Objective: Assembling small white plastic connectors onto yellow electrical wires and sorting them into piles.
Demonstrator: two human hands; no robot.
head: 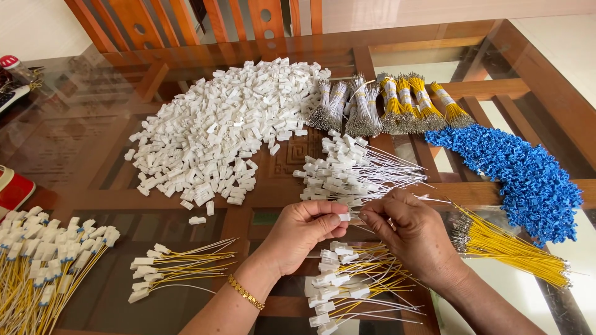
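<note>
Head view is showing a white connector (343,217) being pinched between the left hand (302,234) fingers, just above the tabletop (93,136), while the right hand (415,234) fingers are pinching a thin wire (359,214) at its end. The connector is looking light, stiff and slippery, best held by its flat sides; the wire is looking bendy. Connector piles (223,124) and wire bundles (397,102) are lying around.

Blue connector pile (528,180) right; wooden chair (205,22) behind; red object (12,192) left.
</note>
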